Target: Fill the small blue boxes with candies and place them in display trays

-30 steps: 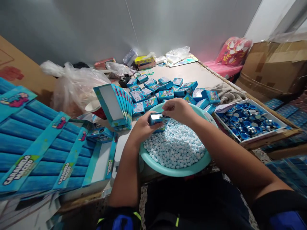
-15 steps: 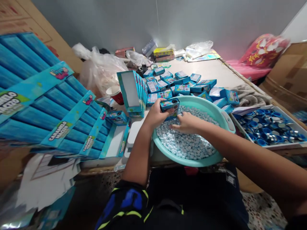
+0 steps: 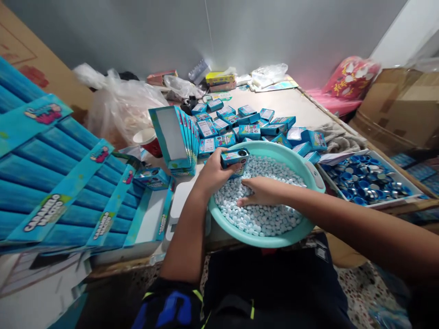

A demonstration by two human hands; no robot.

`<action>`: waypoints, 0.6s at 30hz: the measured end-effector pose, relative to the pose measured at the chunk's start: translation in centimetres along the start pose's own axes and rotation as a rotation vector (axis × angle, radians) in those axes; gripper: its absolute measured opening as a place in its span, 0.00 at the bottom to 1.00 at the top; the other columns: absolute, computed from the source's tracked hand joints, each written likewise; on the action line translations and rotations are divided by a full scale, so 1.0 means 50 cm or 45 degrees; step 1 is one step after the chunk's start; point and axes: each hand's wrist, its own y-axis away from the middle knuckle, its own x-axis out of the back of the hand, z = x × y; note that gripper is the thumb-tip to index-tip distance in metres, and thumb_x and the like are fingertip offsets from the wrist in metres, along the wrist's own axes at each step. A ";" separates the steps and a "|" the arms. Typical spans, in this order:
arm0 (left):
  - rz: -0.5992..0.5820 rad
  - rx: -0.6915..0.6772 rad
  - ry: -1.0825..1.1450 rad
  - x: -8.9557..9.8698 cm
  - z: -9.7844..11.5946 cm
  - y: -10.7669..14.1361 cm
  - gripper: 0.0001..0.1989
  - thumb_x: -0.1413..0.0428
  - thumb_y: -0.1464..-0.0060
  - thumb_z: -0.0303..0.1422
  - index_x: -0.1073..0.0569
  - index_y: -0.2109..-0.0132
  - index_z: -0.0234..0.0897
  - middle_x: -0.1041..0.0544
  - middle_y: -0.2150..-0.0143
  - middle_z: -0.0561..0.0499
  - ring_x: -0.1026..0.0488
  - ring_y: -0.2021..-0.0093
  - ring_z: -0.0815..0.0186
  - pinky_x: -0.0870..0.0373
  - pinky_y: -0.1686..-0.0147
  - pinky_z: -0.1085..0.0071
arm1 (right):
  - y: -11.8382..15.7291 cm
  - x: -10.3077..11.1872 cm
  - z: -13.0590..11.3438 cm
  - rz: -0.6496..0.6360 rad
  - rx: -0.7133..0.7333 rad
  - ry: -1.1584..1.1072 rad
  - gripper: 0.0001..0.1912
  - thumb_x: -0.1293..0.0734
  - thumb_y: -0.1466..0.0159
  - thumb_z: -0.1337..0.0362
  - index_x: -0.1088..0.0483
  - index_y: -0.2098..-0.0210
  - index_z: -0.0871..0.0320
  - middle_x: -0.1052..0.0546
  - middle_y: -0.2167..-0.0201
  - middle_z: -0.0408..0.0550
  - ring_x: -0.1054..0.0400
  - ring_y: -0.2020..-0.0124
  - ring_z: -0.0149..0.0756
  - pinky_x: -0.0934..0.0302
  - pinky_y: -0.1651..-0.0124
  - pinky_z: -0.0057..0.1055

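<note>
Your left hand point(image 3: 216, 170) is closed around a small blue carton point(image 3: 233, 158), fingers on the far side and thumb across the near face, holding it over the far left part of the turquoise basin point(image 3: 260, 241). The carton is a flat-sided rectangular card box, bright blue with printed decoration; a round dark hole sits near the right end of its narrow upper face, and your grip covers part of the lower front. Your right hand point(image 3: 260, 191) is down among the candies point(image 3: 264, 221), thumb and forefinger spread, the other fingers mostly hidden, so you cannot tell whether it has gripped any. The candies are small, rounded pieces, some white and some pale blue, spread widely across the basin. Just beyond the rim, a loose pile of similar blue cartons point(image 3: 249, 131) lies on the pale surface point(image 3: 279, 97), turned in various directions. To the right, a white tray point(image 3: 380, 204) holds many blue-and-silver caps point(image 3: 366, 179).
</note>
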 end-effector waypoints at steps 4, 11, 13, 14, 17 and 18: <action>-0.027 0.035 -0.033 0.002 0.002 0.000 0.23 0.35 0.44 0.43 0.31 0.46 0.42 0.21 0.53 0.47 0.23 0.54 0.55 0.27 0.55 0.60 | -0.012 0.000 -0.003 0.072 -0.051 -0.078 0.17 0.29 0.34 0.52 0.23 0.55 0.59 0.18 0.59 0.58 0.23 0.59 0.51 0.42 0.66 0.33; -0.036 0.046 -0.106 0.004 0.003 -0.002 0.24 0.36 0.45 0.48 0.31 0.47 0.43 0.20 0.55 0.48 0.23 0.57 0.54 0.30 0.62 0.63 | 0.001 0.022 0.015 0.347 0.011 -0.524 0.06 0.30 0.38 0.61 0.22 0.65 0.57 0.23 0.75 0.45 0.32 0.74 0.37 0.44 0.70 0.31; -0.049 0.043 -0.112 0.005 -0.001 -0.003 0.24 0.36 0.45 0.50 0.30 0.48 0.43 0.20 0.55 0.48 0.23 0.57 0.53 0.30 0.63 0.63 | 0.010 0.034 0.019 0.426 -0.011 -0.844 0.08 0.31 0.39 0.59 0.24 0.67 0.56 0.26 0.78 0.43 0.35 0.77 0.34 0.44 0.74 0.30; -0.054 0.037 -0.110 0.006 -0.002 -0.003 0.24 0.36 0.45 0.50 0.30 0.48 0.43 0.20 0.55 0.47 0.23 0.57 0.53 0.30 0.63 0.63 | 0.013 0.041 0.019 0.487 -0.025 -1.008 0.09 0.31 0.39 0.57 0.25 0.68 0.56 0.27 0.79 0.42 0.36 0.78 0.33 0.44 0.76 0.30; -0.089 -0.028 -0.064 0.008 -0.002 -0.001 0.23 0.37 0.45 0.50 0.29 0.49 0.42 0.20 0.55 0.47 0.23 0.56 0.52 0.29 0.61 0.62 | 0.009 0.062 0.013 0.761 0.005 -1.377 0.10 0.31 0.41 0.56 0.28 0.72 0.56 0.30 0.80 0.41 0.38 0.79 0.31 0.44 0.77 0.28; -0.113 -0.057 -0.038 0.009 -0.002 0.000 0.23 0.36 0.46 0.49 0.29 0.50 0.42 0.20 0.55 0.46 0.23 0.55 0.52 0.28 0.60 0.61 | 0.005 0.069 0.009 0.857 0.031 -1.464 0.10 0.31 0.41 0.57 0.30 0.73 0.55 0.32 0.80 0.40 0.39 0.79 0.30 0.44 0.77 0.28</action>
